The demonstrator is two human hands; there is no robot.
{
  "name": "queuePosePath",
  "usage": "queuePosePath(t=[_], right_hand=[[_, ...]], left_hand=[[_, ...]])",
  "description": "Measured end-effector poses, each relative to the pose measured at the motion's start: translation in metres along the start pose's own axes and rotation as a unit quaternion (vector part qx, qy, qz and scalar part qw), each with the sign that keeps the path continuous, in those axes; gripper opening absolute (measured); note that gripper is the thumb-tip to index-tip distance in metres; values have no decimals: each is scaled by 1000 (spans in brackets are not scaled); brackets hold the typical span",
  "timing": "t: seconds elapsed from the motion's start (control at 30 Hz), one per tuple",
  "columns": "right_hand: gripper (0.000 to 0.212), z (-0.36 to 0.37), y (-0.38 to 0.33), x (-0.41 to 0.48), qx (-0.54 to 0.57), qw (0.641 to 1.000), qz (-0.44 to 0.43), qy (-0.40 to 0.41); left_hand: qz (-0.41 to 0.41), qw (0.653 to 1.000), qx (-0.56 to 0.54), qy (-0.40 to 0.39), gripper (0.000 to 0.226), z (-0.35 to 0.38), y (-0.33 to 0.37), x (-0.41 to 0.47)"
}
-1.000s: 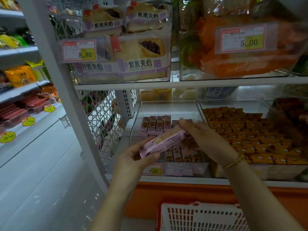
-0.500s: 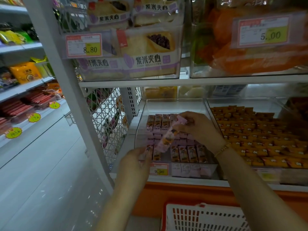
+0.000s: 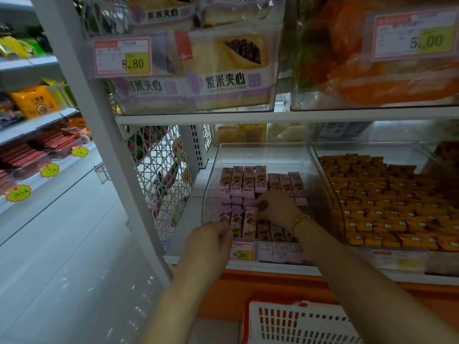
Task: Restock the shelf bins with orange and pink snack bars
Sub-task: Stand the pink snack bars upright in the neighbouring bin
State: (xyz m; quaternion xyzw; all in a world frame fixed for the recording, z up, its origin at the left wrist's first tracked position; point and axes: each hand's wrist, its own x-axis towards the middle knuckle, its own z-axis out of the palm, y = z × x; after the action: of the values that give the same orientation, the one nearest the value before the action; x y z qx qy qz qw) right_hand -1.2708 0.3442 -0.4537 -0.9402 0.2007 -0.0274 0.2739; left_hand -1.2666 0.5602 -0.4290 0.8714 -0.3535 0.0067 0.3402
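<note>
Comparing with one second earlier, the pink bar [image 3: 249, 223] had gone from being held up in both hands above the pink bin [image 3: 263, 146] to standing upright in that bin's front row, left of centre, touching its neighbours. The right hand [image 3: 277, 207] was inside the bin, fingertips pinching the bar's upper end. The left hand [image 3: 211, 240] had dropped to the bin's front wall, fingers curled near the leftmost bars. Whether it gripped anything could not be determined. Judgement: this bar was all but placed and awaited only release, with more pink stock still wanted. The pink bin held other pink bars [image 3: 248, 181] in an upright back row, a lower layer partly hidden by the right hand, and the front row. Bare floor showed behind the back row, so capacity remained. The orange bin [image 3: 372, 148], just beside it on the right, was covered almost wall to wall with orange bars [image 3: 387, 202] and appeared close to full. A basket [image 3: 298, 324] stood below the shelf, its contents out of view. The clear bins on the shelf above held bread packs [image 3: 223, 70].
</note>
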Motion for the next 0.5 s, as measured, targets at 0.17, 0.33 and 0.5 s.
queuePosePath(t=[0.17,0.33,0.5], right_hand=[[32,-4,13,1,-6,996,63,59],[37,3,13,-3,-74,995,70,-15],[32,-1,7,-11,-93,992,28,-78]], left_hand=[[-2,1000,6,-12,27,0,1,0],[-4,999,27,-36,29,0,4,-1],[-14,998,48,-43,33,1,7,-5]])
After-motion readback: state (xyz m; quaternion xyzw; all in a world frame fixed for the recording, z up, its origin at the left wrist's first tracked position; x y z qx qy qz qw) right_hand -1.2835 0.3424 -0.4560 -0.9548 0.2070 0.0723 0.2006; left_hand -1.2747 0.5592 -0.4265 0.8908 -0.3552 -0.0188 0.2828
